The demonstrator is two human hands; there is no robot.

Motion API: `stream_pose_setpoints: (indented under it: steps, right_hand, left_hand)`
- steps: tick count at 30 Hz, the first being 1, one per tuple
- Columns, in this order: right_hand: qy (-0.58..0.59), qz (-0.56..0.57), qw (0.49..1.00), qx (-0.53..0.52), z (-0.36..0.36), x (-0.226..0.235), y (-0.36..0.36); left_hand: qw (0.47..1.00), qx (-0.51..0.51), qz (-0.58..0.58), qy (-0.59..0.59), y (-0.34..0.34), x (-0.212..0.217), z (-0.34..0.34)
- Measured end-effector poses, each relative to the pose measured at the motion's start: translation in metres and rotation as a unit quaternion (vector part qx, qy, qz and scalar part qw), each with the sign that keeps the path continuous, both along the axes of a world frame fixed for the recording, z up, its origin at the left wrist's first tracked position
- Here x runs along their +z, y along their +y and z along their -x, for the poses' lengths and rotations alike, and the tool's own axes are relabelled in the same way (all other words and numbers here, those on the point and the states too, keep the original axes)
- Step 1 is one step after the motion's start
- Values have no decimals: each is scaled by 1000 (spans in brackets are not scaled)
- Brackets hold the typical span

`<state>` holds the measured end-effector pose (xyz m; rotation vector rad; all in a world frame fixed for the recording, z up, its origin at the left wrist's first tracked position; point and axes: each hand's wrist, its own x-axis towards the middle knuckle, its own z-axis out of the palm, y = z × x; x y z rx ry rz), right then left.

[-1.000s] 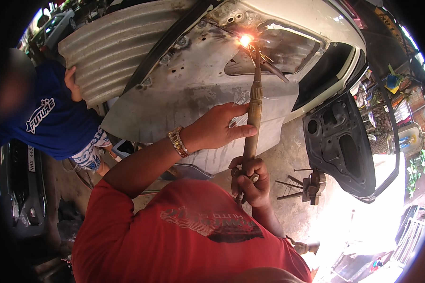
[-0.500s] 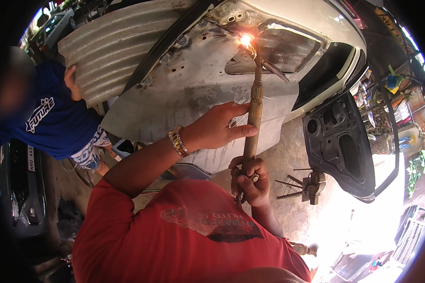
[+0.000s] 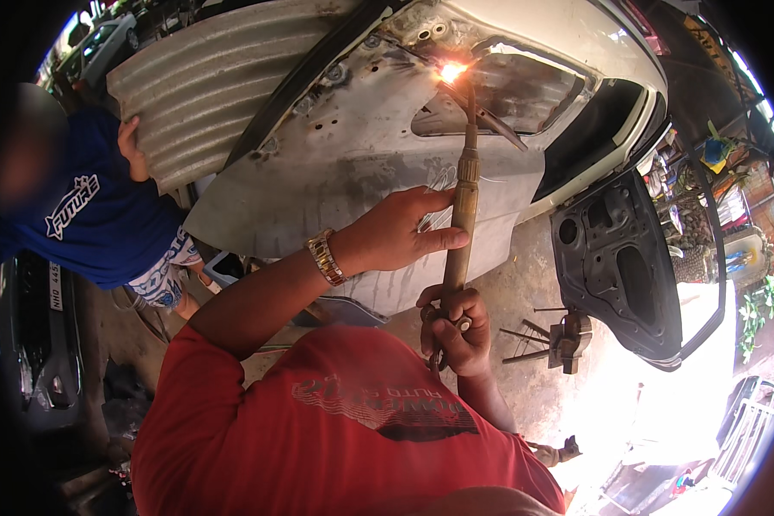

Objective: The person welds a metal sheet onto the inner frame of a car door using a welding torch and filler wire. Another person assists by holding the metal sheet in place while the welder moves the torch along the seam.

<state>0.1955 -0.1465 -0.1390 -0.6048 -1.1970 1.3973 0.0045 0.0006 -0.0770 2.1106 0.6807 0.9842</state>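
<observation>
A brass-coloured gas torch [image 3: 464, 198] points away from me, its tip up against a bare-metal car body panel [image 3: 335, 185]. A bright orange-white glow [image 3: 452, 72] burns at the tip, beside a window-like opening in the panel. My right hand [image 3: 463, 331] is closed around the torch's rear end, by its valve knobs. Farther forward, my left hand [image 3: 391, 232], with a gold watch on the wrist, steadies the barrel between thumb and fingers. A dark, narrow metal strip [image 3: 499, 127] slants across the opening, just behind the torch neck.
At the left, a person in a blue shirt [image 3: 95, 206] has a hand on a corrugated metal sheet [image 3: 206, 82]. A dark car door [image 3: 619, 258] stands at the right. Below it is a rusty metal block with rods [image 3: 568, 342]. A dark car front [image 3: 47, 335] shows lower left.
The glow at the torch tip has changed shape and shifted slightly right, with fewer sparks falling below it. Both hands keep their places on the torch.
</observation>
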Motion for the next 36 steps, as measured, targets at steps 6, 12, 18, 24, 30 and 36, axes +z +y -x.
stream_pose_setpoints:
  steps: [6,12,18,24,30,36]
  right_hand:
    - [20,-14,1000,20,0,2,2]
    - [11,-19,1000,19,-1,0,2]
    - [16,-21,999,20,-1,0,5]
    - [16,-12,1000,19,-2,1,4]
    - [10,-11,1000,14,-2,-1,3]
    - [-1,-3,1000,-2,-1,-2,2]
  left_hand:
    - [1000,2,1,-2,0,-1,-1]
    - [1000,0,3,8,2,-2,0]
    - [1000,11,17,22,2,-1,0]
    - [1000,5,17,10,3,-2,-1]
    - [1000,6,15,18,1,0,0]
    - [1000,0,9,6,1,0,-1]
